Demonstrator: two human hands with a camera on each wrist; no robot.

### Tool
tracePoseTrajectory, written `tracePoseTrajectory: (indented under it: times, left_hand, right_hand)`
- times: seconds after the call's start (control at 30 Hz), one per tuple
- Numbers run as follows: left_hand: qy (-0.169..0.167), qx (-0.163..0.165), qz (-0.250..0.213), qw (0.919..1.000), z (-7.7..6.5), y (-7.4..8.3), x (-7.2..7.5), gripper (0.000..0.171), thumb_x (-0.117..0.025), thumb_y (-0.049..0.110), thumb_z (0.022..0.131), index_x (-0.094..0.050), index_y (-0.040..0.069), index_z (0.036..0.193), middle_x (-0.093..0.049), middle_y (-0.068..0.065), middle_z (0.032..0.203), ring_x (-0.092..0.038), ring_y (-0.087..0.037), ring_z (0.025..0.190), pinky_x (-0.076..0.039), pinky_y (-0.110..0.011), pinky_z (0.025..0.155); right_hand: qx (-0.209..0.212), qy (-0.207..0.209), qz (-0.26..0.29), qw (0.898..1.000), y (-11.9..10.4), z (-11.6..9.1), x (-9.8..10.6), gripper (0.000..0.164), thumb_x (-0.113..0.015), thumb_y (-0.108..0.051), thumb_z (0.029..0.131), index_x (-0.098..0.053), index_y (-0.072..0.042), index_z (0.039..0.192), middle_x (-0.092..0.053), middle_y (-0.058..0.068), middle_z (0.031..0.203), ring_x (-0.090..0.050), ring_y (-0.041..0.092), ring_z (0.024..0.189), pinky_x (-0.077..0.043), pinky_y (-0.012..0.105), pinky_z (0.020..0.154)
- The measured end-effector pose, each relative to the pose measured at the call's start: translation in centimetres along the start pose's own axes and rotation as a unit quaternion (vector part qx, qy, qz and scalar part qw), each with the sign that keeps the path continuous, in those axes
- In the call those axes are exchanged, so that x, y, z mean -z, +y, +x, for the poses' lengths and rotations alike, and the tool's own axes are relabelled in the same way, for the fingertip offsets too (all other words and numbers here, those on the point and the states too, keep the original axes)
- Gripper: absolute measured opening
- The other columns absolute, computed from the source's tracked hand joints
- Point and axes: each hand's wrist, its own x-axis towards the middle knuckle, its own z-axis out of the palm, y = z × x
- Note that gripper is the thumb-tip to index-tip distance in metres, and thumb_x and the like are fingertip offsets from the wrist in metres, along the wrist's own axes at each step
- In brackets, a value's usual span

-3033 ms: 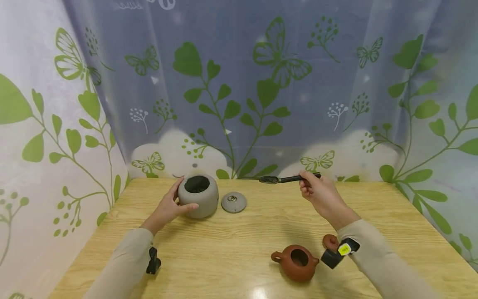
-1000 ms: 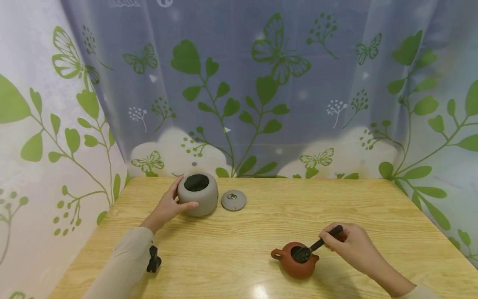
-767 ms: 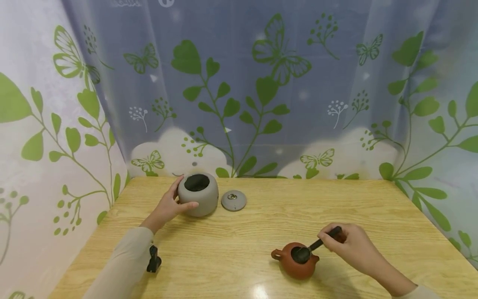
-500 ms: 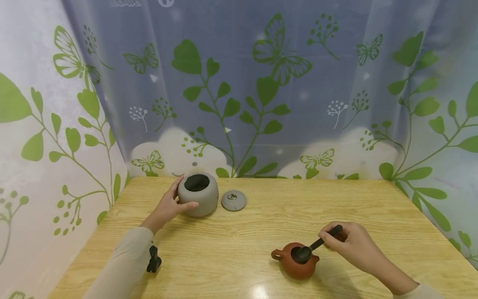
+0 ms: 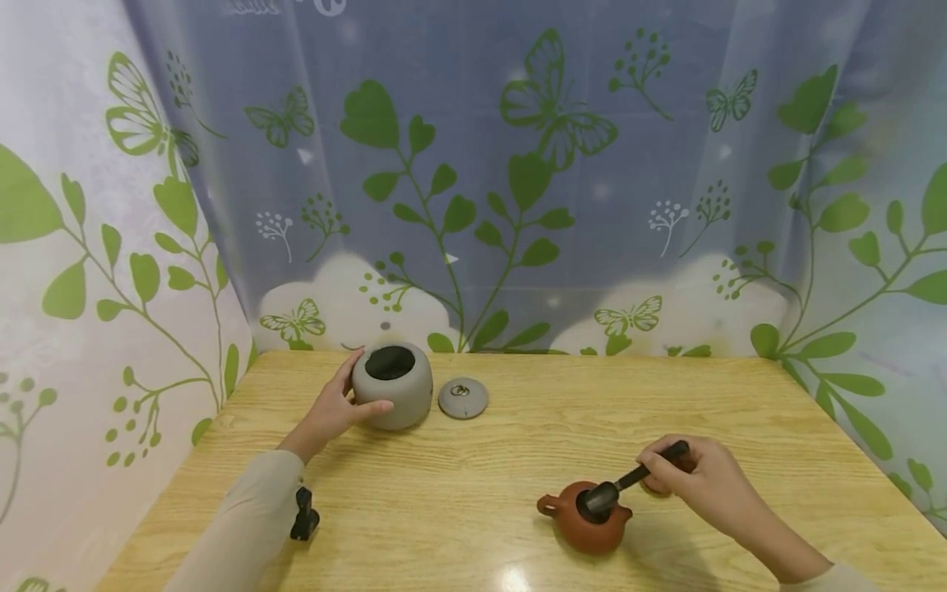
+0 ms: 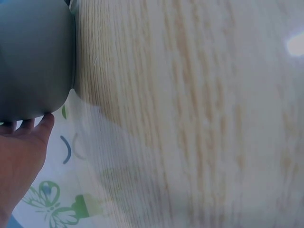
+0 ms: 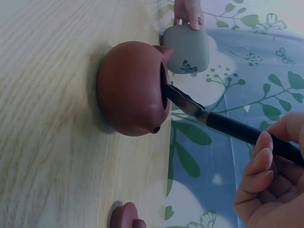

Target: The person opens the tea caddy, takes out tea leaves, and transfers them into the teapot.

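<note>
The right hand [image 5: 706, 477] is at the near right, slanting down to the left, and its thumb and fingers pinch the black handle of a scoop [image 5: 602, 497]. The left hand [image 5: 333, 411] reaches out to the far left and grasps a grey jar [image 5: 399, 403], with its thumb on the near side and its other fingers round the left side. The scoop leans down to the left, and its tip is inside the mouth of a red-brown teapot [image 5: 592, 538]. The teapot stands upright on the near right part of the wood table [image 5: 481, 485]. It is round and smooth, with its handle to the left and its spout to the right. The jar has a wide, dark, open top, and a grey lid [image 5: 464, 403] with a little ring lies just to its right. From the head, the teapot lid [image 7: 125, 217] is partly hidden by the right hand, but the right wrist view shows its round knob. That view also shows 1 dark mark [image 7: 187, 66] on the jar's side and the small hole in the spout. The left wrist view shows the fingertips touching the jar.
</note>
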Motion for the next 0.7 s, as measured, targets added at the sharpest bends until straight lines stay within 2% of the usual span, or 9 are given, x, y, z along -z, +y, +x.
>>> tracePoseTrajectory:
  times: [0.1,0.23,0.4,0.5,0.6,0.7]
  left_hand:
    - [0.0,0.001,-0.005,1.0,0.0,0.0,0.0,0.104,-0.078,0.025,0.082,-0.005,0.024,0.156,-0.006,-0.011,0.161,-0.007,-0.034,0.147,-0.019,-0.059,0.113]
    - [0.001,0.001,-0.001,1.0,-0.1,0.3,0.0,0.104,-0.078,0.027,0.082,-0.005,0.025,0.156,-0.007,-0.01,0.161,-0.009,-0.033,0.147,-0.021,-0.058,0.113]
    - [0.001,-0.004,-0.001,1.0,-0.3,0.6,-0.1,0.103,-0.078,0.029,0.082,-0.006,0.026,0.155,-0.007,-0.009,0.161,-0.009,-0.032,0.147,-0.023,-0.057,0.113]
    - [0.001,-0.005,-0.004,1.0,-0.3,0.6,-0.1,0.103,-0.078,0.029,0.082,-0.006,0.026,0.155,-0.008,-0.009,0.161,-0.01,-0.032,0.147,-0.023,-0.057,0.112]
    - [0.002,-0.006,-0.004,1.0,-0.2,0.5,-0.1,0.104,-0.078,0.029,0.081,-0.006,0.026,0.156,-0.008,-0.009,0.16,-0.011,-0.032,0.147,-0.023,-0.057,0.113]
    - [0.003,-0.005,-0.002,1.0,-0.2,0.3,-0.1,0.104,-0.078,0.029,0.082,-0.005,0.026,0.156,-0.009,-0.01,0.16,-0.011,-0.033,0.146,-0.021,-0.058,0.113]
  right_hand:
    - [-0.008,0.008,0.018,1.0,-0.3,0.2,0.1,0.029,-0.06,-0.025,0.096,-0.067,0.003,0.101,-0.066,0.005,0.074,-0.062,0.012,0.066,-0.052,0.027,0.064]
    - [-0.02,0.03,0.034,0.999,-0.8,0.5,-0.2,0.03,-0.061,-0.027,0.095,-0.068,0.002,0.099,-0.057,0.003,0.065,-0.05,0.013,0.059,-0.043,0.026,0.058]
    - [-0.032,0.021,0.126,0.991,-1.6,0.9,-0.9,0.034,-0.061,-0.026,0.096,-0.062,0.006,0.104,-0.045,0.001,0.056,-0.042,0.012,0.05,-0.04,0.028,0.048]
    - [-0.024,0.013,0.167,0.986,-2.0,1.2,-1.3,0.034,-0.06,-0.026,0.096,-0.06,0.008,0.101,-0.046,0.001,0.057,-0.037,0.01,0.045,-0.038,0.028,0.043]
    - [-0.021,0.018,0.182,0.983,-2.2,1.6,-1.7,0.035,-0.059,-0.026,0.097,-0.059,0.009,0.101,-0.052,0.001,0.06,-0.032,0.008,0.041,-0.035,0.027,0.039]
    - [-0.035,0.036,0.189,0.981,-2.3,2.0,-2.2,0.035,-0.06,-0.028,0.096,-0.062,0.006,0.102,-0.055,0.0,0.063,-0.029,0.007,0.039,-0.032,0.026,0.036]
